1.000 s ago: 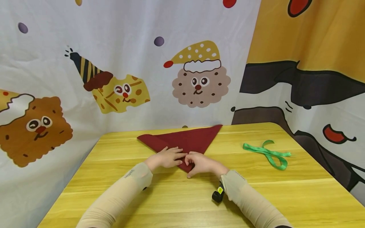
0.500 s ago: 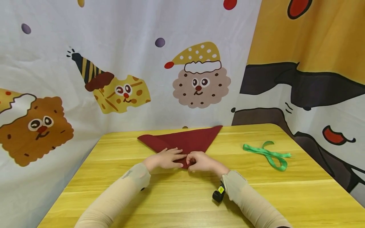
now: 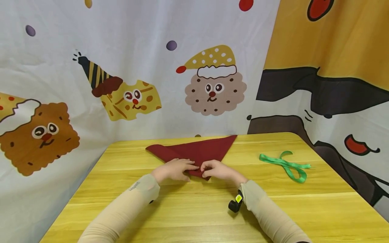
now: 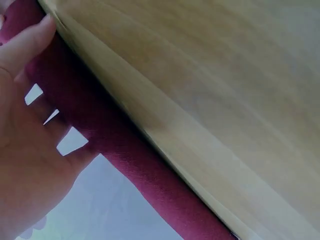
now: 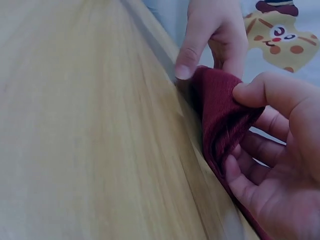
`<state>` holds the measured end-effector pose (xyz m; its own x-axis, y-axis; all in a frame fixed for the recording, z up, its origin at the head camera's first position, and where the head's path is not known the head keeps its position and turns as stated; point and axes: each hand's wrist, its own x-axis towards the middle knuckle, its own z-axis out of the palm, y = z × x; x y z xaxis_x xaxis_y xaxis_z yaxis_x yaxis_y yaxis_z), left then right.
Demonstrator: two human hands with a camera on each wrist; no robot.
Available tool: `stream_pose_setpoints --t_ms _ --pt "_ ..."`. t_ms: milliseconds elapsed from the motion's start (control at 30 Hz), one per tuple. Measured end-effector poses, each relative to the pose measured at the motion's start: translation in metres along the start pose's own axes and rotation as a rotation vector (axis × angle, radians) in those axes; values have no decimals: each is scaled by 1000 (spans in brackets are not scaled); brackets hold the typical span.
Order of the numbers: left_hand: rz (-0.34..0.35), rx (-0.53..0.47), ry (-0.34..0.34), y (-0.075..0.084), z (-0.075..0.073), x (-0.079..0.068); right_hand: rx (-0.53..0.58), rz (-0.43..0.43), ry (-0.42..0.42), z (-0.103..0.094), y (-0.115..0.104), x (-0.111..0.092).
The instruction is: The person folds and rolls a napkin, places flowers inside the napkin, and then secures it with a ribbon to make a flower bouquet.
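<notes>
A dark red cloth [image 3: 197,150], folded into a triangle, lies on the table with its long edge at the back. My left hand [image 3: 177,168] rests on its near left side with the fingers spread. In the left wrist view the thumb [image 4: 35,40] lies along the cloth's edge. My right hand [image 3: 219,169] pinches the cloth near its front corner. The right wrist view shows the thumb [image 5: 252,95] on top of a folded, rolled-over end of the cloth [image 5: 220,100], other fingers below it. The left hand's thumb [image 5: 186,70] is beside that fold.
A looped green ribbon [image 3: 285,164] lies on the wooden table [image 3: 188,216] at the right. Behind the table hangs a white curtain [image 3: 136,40] with cartoon prints. A small black wrist device [image 3: 235,203] hangs under the right sleeve.
The cloth's front point, flat a second ago, has been turned up and over under the hands. The right hand has shifted slightly away and right; the left hand has barely moved.
</notes>
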<state>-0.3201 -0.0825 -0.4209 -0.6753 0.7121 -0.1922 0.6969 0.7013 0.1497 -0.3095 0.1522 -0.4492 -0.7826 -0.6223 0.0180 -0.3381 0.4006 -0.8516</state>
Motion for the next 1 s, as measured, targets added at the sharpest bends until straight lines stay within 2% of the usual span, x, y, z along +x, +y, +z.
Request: stream_pose_setpoints --t_ms 200,333,467,700,833,1000 --pt "27 36 85 0 -2 3 139 18 -30 -2 7 2" --pt "41 16 93 0 -6 4 166 35 -16 -1 7 3" --pt "38 -17 42 -1 -10 7 153 50 5 2 1 2" --pt "-2 -38 -114 4 -27 14 129 64 16 6 -5 2" --pt "-15 1 -145 9 -34 17 123 60 24 6 -4 2" --pt "-50 -9 -157 13 -37 18 106 69 46 5 -3 2"
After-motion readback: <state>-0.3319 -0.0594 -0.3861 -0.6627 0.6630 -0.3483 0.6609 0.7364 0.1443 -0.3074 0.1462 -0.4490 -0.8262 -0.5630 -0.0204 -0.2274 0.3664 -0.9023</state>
